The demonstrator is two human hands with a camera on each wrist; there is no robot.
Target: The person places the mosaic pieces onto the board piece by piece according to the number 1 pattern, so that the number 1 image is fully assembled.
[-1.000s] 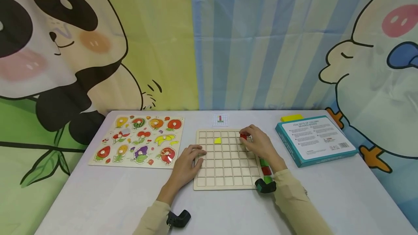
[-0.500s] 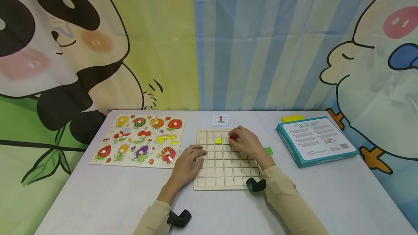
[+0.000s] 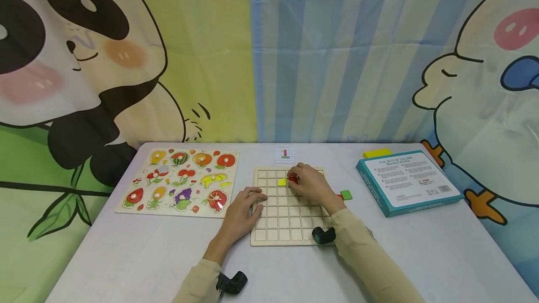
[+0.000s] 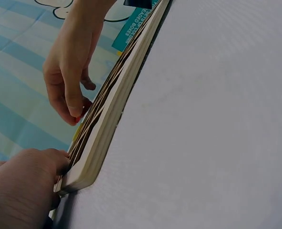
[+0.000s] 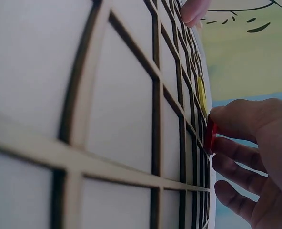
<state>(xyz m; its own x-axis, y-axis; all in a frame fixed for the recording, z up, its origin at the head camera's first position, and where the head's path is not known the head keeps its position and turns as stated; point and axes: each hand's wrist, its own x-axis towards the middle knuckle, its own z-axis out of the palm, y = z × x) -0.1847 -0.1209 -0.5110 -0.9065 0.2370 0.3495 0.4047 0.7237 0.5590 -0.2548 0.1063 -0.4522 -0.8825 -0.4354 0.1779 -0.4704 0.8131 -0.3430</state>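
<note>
A wooden grid board (image 3: 290, 243) with square cells lies on the white table. My right hand (image 3: 309, 183) pinches a red square tile (image 3: 293, 179) between thumb and fingers over an upper cell. In the right wrist view this red tile (image 5: 210, 136) stands tilted on edge against the grid. Just left of it, a yellow tile (image 3: 281, 182) with a slanted side sits in a cell. My left hand (image 3: 242, 209) rests on the board's left edge, its fingers lying over the rim. Right of the board are a green tile (image 3: 346, 195) and part of another red tile (image 3: 339, 196), half hidden by my right wrist.
A card with a small printed grid pattern (image 3: 285, 155) lies behind the board. To the left is a fruit puzzle board (image 3: 168, 212). A teal and white box (image 3: 410, 176) sits at the right, with a yellow piece (image 3: 376, 153) behind it.
My right hand has carried the red tile leftward across the board, from near its right edge to beside the yellow tile. The left hand stays in place.
</note>
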